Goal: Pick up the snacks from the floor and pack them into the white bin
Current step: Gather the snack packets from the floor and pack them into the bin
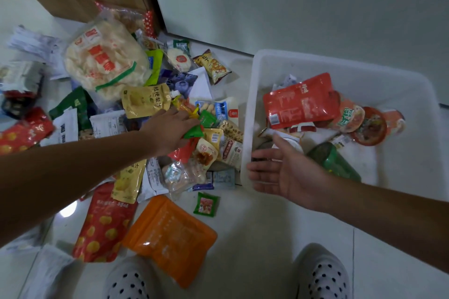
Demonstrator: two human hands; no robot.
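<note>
Snacks (145,102) lie heaped beside the white bin (340,60), so your left hand (170,126) curls round a small green packet (193,132) there while your right hand (279,170) hovers open, empty, at its rim.

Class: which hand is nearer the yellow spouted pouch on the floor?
Left. The left hand is beside the yellow spouted pouch; the right hand is apart, at the white bin.

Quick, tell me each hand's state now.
Left hand: fingers curled round a green packet.
Right hand: open, empty, by the white bin.
</note>
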